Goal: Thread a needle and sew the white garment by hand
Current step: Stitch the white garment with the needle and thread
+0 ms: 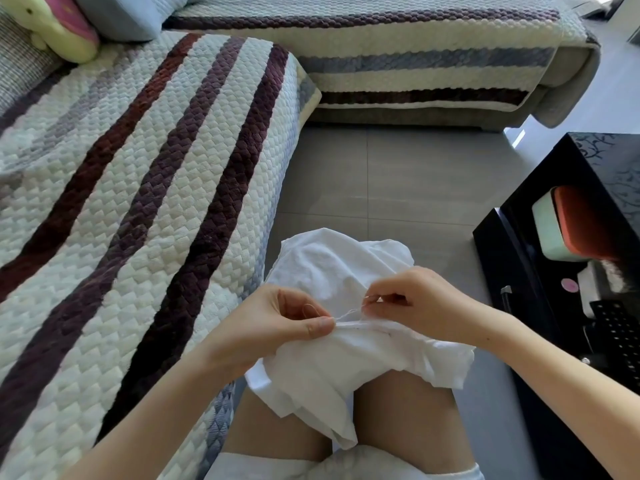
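Note:
The white garment (349,358) lies bunched over my knees. My left hand (291,323) pinches a folded seam of it between thumb and fingers. A thin white thread (349,314) runs from that pinch up to my right hand (412,303), which pinches the needle (372,299) just above the seam. Only a short glint of the needle shows between the fingertips. A loose loop of thread curls against my left palm.
A quilted striped sofa cover (138,202) fills the left and the back. A plush toy (52,26) sits at the top left. A black low table (571,271) with a box and other items stands at the right. Grey floor tiles (398,174) lie ahead.

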### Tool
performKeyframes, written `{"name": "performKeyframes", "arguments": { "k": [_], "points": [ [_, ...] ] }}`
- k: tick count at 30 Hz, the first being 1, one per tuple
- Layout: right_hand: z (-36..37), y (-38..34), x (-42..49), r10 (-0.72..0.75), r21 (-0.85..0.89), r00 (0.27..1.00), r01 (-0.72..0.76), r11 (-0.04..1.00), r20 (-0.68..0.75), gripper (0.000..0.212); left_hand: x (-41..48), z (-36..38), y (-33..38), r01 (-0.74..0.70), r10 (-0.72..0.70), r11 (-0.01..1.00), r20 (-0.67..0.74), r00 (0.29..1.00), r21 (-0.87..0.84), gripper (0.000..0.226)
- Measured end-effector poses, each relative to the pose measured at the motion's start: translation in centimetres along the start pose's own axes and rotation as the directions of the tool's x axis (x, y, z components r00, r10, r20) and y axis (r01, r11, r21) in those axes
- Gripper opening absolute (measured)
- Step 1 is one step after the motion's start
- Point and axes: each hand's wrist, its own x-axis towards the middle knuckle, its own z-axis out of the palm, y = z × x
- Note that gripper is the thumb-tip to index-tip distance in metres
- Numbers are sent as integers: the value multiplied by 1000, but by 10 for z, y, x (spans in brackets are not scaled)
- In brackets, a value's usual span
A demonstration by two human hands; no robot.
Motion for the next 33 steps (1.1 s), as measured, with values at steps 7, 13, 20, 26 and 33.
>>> {"name": "performKeyframes", "arguments": {
  "k": [7, 13, 20, 26, 33],
  "points": [
    [-54, -31, 4, 4, 615, 935, 229, 754, -354, 9, -1, 1, -1, -8, 12, 995, -36, 999, 101, 27],
    [-87, -38, 21, 178, 732, 836, 329, 596, -520, 18, -4, 4, -4, 15, -4, 989, -74, 997, 146, 18],
    [-99, -40, 32, 262, 732, 775, 345, 588, -575, 21, -8, 12, -7, 22, -2, 983, -113, 994, 180, 14],
    [-102, -36, 47, 366, 701, 669, 333, 631, -647, 20, -9, 17, -4, 22, -5, 984, -94, 996, 174, 13],
    [-36, -17, 47, 183, 77, 923, -166, 983, -339, 52, -10, 18, 0, 38, -38, 999, -22, 999, -14, 11]
  ]
}}
